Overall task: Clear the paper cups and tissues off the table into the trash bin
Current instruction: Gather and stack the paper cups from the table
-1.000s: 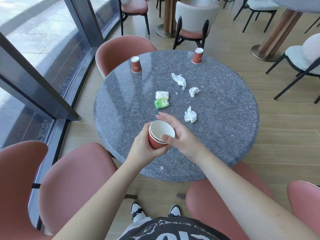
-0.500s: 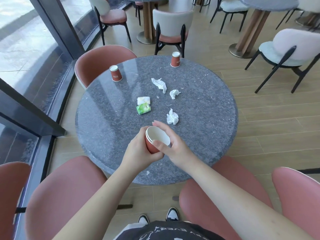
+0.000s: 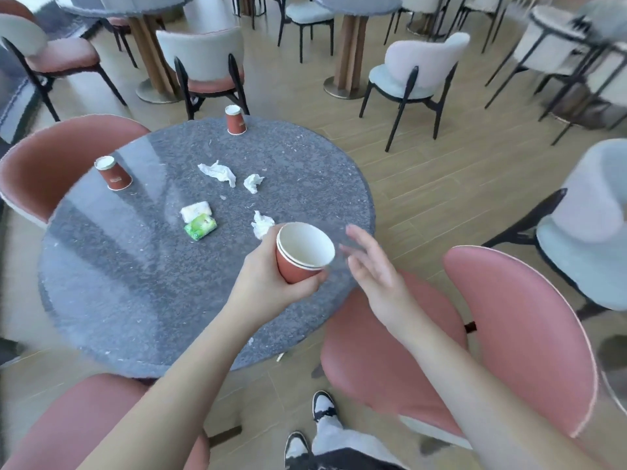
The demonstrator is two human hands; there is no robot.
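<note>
My left hand [image 3: 268, 283] grips two nested red paper cups [image 3: 302, 254] upright over the near right part of the round grey table [image 3: 118, 283]. My right hand [image 3: 369, 266] hovers just right of the cups, fingers spread, touching nothing. Two more red cups stand upside down on the table, one at the far edge [image 3: 235, 120] and one at the left [image 3: 113, 173]. Three crumpled white tissues lie mid-table: a long one [image 3: 219, 172], a small one [image 3: 253, 182] and one [image 3: 261, 223] just behind the held cups. No trash bin is in view.
Two small tissue packs, white [image 3: 195, 211] and green [image 3: 200, 226], lie at the table's middle. Pink chairs ring the table at left [image 3: 57, 157], near left [image 3: 84, 425] and right [image 3: 509, 334]. Other tables and pale chairs [image 3: 412, 74] fill the floor behind.
My right hand has let go of the cups and drawn off to the right. My left hand carried the nested cups rightwards, and my view swung to the right.
</note>
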